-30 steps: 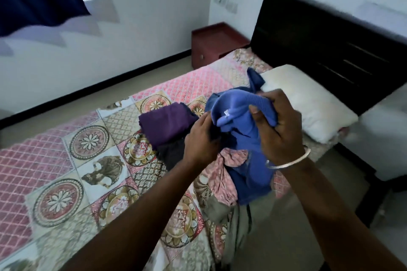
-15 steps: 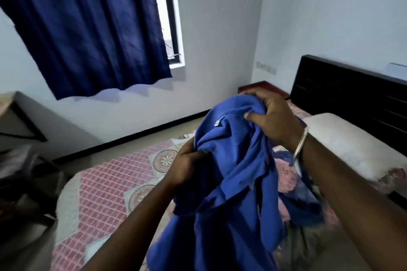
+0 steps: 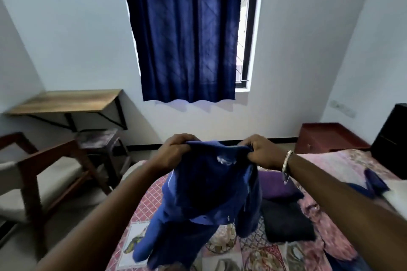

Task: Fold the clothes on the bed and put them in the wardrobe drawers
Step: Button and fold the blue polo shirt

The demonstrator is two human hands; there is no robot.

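Blue shirt [image 3: 211, 193], bunched a sec ago, now hangs open above the bed [image 3: 319, 226], left hand [image 3: 174, 152] & right hand [image 3: 262, 153] each pinching its top edge; folding can begin.

A blue shirt [image 3: 211, 193] hangs in the air over the bed [image 3: 253, 246], pinched at its top edge, its body and sleeves drooping crumpled. On the patterned bedspread to its right lie a purple garment [image 3: 277, 185] and a black one [image 3: 286, 220], both folded.
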